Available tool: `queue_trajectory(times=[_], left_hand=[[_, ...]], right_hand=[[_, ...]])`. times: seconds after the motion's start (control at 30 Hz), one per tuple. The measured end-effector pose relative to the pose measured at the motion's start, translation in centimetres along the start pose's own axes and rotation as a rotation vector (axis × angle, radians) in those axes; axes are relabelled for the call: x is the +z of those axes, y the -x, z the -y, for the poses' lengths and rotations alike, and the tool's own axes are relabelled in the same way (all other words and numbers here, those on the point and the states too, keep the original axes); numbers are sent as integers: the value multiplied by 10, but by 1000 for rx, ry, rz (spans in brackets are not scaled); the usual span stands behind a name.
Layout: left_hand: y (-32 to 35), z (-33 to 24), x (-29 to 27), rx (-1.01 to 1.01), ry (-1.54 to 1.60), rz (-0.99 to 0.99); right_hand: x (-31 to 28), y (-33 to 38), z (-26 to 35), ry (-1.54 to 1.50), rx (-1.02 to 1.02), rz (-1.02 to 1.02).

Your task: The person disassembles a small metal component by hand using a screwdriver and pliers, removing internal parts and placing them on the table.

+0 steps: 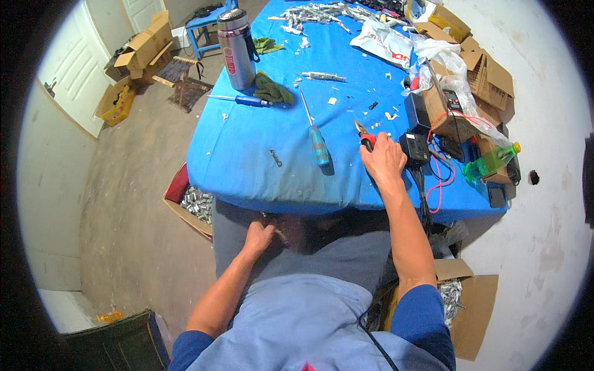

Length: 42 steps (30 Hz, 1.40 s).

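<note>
Right of centre in the frame, the right hand (383, 159) lies on the blue table cover (247, 154), its fingers closed around the red handles of a pair of pliers (364, 135); the metal jaws point toward the upper left, away from the palm. Just right of that hand sits a black power adapter (414, 148), with black and red wires (440, 185) running down over the table's near edge. Further right a green plastic bottle (492, 162) lies on its side beside some brown cardboard boxes (489, 80).

Lower, just left of centre, the left hand (257, 238) rests on the person's lap below the table edge, fingers curled loosely; whether it pinches something small I cannot tell.

Left of the pliers, a blue-handled screwdriver (317, 139) lies on the cover with its shaft pointing up the frame. A second blue screwdriver (244, 99) lies further to the upper left, near a dark green cloth (272, 91) and an upright metal flask (237, 49). White scraps (322, 11) litter the far end of the table. An open box of small metal parts (197, 204) stands on the floor at the table's lower left corner.
</note>
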State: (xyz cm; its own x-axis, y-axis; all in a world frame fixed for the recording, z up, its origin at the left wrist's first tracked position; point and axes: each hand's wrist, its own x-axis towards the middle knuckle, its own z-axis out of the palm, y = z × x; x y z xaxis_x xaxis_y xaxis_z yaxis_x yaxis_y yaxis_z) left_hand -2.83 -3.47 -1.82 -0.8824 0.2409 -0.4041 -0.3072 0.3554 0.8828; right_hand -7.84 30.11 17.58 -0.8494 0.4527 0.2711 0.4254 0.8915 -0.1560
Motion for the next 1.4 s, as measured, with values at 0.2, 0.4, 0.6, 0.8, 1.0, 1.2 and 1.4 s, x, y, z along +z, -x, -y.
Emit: queue_trajectory(times=[0.2,0.4,0.6,0.8,1.0,1.2,1.4], left_hand=[[0,-20,5,73,-294,29],[-22,9,7,135,-329,97],[-27,34,5,68,-346,97],[-19,6,-2,54,-281,99],[-22,-1,-4,59,-127,152],[-25,-8,-4,60,-252,218],[-28,1,10,300,-133,79]], right_hand=[[2,-40,13,-226,-181,-200],[31,-120,35,-343,-314,-212],[64,-172,62,-289,-308,-140],[111,-209,70,-236,-341,-169],[101,-200,82,-57,-275,-44],[46,-146,70,-503,-287,96],[-32,-22,52,-830,-397,310]])
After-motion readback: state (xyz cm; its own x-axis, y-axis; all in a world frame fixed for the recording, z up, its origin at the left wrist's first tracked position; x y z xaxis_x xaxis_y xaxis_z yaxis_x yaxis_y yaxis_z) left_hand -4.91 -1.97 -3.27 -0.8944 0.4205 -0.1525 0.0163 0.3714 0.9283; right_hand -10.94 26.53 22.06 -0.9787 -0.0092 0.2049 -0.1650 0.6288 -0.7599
